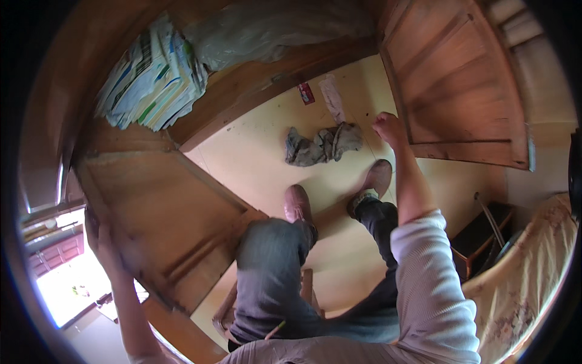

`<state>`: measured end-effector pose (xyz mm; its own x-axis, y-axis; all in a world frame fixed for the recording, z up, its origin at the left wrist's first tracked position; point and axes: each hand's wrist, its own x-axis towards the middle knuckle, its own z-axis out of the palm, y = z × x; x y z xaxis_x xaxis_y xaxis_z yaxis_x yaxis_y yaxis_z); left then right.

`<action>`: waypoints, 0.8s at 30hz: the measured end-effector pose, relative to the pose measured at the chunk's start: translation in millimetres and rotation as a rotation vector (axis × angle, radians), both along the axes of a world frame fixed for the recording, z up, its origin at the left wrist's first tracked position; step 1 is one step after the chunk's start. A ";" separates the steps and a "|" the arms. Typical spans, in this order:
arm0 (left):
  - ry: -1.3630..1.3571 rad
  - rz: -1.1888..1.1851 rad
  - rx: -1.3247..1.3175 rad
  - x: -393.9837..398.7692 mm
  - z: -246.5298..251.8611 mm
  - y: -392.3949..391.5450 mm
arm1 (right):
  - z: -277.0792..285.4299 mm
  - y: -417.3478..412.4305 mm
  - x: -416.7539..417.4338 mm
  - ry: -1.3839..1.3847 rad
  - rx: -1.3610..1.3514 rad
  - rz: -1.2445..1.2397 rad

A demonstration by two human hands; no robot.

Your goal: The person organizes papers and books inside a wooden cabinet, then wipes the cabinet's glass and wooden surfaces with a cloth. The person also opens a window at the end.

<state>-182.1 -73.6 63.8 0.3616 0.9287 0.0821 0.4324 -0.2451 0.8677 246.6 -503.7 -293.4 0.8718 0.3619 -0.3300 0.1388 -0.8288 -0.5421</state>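
Observation:
My left hand [103,248] rests against the outer edge of a wooden cabinet door [150,218] that stands open at the left; its fingers are partly hidden. At the right, my right hand [387,128] hangs in the air, fingers curled, near the other open cabinet door [459,86]. Whether anything small is inside those fingers cannot be told. A crumpled grey cloth [323,144] lies on the floor left of that hand. Beyond it are a pale strip of cloth or paper [333,98] and a small red packet [306,93]. A leaning stack of papers [157,86] fills the cabinet's left part.
Clear plastic sheeting [273,32] lies in the cabinet beside the papers. A wooden stool [308,286] is beneath me. A black box with wooden edges [484,236] and a flowered cloth [523,277] are at the right. A bright window [68,282] is at the far left.

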 end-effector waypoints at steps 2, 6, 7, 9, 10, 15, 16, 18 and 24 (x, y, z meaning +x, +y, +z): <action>0.046 0.029 0.038 -12.5 5.8 -4.8 | -50.3 42.6 12.2 -0.164 0.015 0.028; 0.233 0.040 0.019 -5.6 20.6 -20.2 | -98.2 125.5 11.9 -0.210 -0.158 -0.174; 0.224 0.079 -0.002 3.5 18.2 -27.3 | -92.1 135.7 9.6 -0.219 -0.210 -0.230; 0.222 0.097 -0.025 13.6 19.4 -27.0 | -102.9 145.1 13.0 -0.337 -0.224 -0.236; 0.226 0.086 -0.031 13.1 21.0 -24.3 | -108.8 149.3 13.2 -0.392 -0.232 -0.233; 0.279 0.006 -0.090 -2.3 35.4 -7.4 | -110.9 148.7 12.3 -0.189 0.034 -0.256; 0.251 -0.008 -0.086 -7.0 35.0 -6.1 | -106.5 142.5 9.9 -0.211 0.086 -0.254; 0.248 0.020 -0.053 -8.7 34.2 -9.4 | -92.0 132.2 -1.4 -0.352 0.342 -0.413; 0.122 -0.034 -0.091 11.3 24.6 -35.6 | -14.3 176.4 -11.9 -0.044 0.931 -0.559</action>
<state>-170.8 -109.2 88.4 0.3949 0.9174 -0.0487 0.5289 -0.1837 0.8286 234.7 -327.3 -307.7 0.9954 0.0021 -0.0955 -0.0953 -0.0472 -0.9943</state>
